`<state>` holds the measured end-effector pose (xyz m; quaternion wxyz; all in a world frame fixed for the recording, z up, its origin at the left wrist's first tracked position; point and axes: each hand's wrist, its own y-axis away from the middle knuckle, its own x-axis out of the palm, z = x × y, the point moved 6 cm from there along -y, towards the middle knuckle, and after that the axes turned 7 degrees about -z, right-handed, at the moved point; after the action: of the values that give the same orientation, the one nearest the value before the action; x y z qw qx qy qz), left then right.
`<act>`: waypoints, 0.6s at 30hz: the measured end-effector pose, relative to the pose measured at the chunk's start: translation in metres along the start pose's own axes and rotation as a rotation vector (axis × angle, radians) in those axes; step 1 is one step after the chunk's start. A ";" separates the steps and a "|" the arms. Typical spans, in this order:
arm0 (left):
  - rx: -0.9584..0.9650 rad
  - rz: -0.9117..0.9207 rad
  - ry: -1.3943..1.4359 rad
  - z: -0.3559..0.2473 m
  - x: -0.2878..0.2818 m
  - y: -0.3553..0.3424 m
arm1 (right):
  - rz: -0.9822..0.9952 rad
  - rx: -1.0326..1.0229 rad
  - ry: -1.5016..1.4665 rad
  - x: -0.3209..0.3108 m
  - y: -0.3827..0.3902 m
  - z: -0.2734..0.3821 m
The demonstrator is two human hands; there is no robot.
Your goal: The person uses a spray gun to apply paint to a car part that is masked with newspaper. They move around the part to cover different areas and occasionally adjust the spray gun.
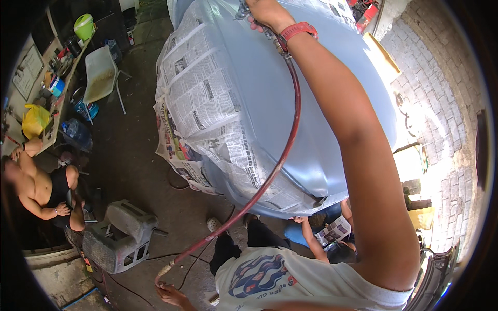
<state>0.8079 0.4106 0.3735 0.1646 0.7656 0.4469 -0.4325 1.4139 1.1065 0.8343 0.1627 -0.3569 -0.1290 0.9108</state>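
While R hand (pixel 270 14) grips spray gun (pixel 267 32), L hand (pixel 172 294), well apart fr. newspaper edge (pixel 192 173), holds hose (pixel 272 176).

The dark floor (pixel 137 142) bears a grey step stool (pixel 118 237) and white chair (pixel 101 78).

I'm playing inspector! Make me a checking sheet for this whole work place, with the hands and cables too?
Surface: big pale-blue panel, newspaper over its left side.
Job's things: metal tool, partly cut off by the picture's top; red hose runs down from it.
Clutter: grey plastic stool, white chair, yellow bag.
Hands: right hand holds the tool; left hand is at the hose's lower part, grip unclear.
Cables: thin dark ones on the floor.
Surroundings: seated person left; another person below the panel; pale brickwork right.
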 end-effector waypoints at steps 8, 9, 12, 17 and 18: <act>0.090 -0.028 0.095 -0.028 0.020 0.003 | -0.096 0.163 -0.115 -0.078 0.012 -0.072; 0.122 -0.015 0.105 -0.041 0.024 0.007 | -0.118 0.189 -0.084 -0.098 0.009 -0.088; 0.240 0.042 0.119 -0.089 0.031 0.020 | -0.198 0.265 -0.023 -0.165 0.004 -0.149; 0.386 0.107 0.109 -0.169 0.043 0.062 | -0.341 0.274 0.072 -0.273 -0.007 -0.247; 0.415 0.116 0.099 -0.182 0.044 0.070 | -0.375 0.260 0.110 -0.293 -0.007 -0.266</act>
<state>0.9698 0.5124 0.4320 0.0061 0.8277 0.3112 -0.4670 1.8025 1.0306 0.8258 0.3805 -0.3520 -0.0656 0.8527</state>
